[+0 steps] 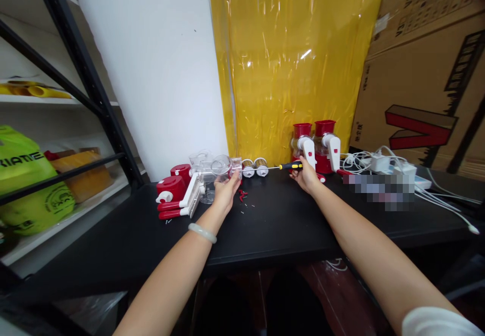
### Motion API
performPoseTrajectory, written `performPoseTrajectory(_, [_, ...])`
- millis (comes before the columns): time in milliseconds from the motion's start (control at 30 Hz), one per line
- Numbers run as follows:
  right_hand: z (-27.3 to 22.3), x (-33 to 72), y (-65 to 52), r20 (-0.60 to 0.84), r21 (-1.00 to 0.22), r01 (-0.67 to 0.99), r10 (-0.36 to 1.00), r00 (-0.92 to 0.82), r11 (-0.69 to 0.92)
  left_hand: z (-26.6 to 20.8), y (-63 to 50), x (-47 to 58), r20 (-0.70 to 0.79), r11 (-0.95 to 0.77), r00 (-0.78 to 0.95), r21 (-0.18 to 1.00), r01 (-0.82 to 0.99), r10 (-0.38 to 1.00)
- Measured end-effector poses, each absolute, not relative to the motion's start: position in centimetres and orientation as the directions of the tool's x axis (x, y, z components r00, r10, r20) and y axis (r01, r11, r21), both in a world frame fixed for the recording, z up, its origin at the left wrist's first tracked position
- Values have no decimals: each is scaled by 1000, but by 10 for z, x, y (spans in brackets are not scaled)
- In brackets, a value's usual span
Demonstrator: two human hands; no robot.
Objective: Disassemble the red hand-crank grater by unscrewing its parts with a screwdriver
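Observation:
My left hand [227, 192] is closed around a clear plastic housing [220, 165], holding it on its side above the table. In my right hand [306, 177] is a screwdriver [291, 166] with a black and yellow handle. Its shaft points left, and the tip reaches the housing's right end; whether it sits on a screw is too small to see. Behind the shaft, two round grater drums [260, 167] stand side by side. Small red parts [242, 194] and several tiny screws [247, 205] lie just right of my left hand.
Left of the housing are red bases [172, 187] and white crank handles with red grips [170, 214]. Two assembled rotary graters [326, 146] stand at the back right. White cables and adapters [402, 170] lie farther right, below a large cardboard box [417, 83]. A metal-framed shelf [87, 68] borders the left.

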State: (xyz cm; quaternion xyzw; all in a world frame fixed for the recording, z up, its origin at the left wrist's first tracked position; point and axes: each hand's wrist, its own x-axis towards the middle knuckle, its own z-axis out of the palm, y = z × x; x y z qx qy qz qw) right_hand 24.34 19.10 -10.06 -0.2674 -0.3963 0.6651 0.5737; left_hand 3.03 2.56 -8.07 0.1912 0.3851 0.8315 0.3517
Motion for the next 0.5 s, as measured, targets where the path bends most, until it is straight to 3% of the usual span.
performPoseTrajectory(167, [-100,243,190,118,-861,-509,980,-161,20,-80,24,31,55,-446,-676,790,-421,735])
performPoseTrajectory(500, [-98,244,190,145,-794,-608,970,-194,-2,-81,24,31,51,-457,-678,774,-437,733])
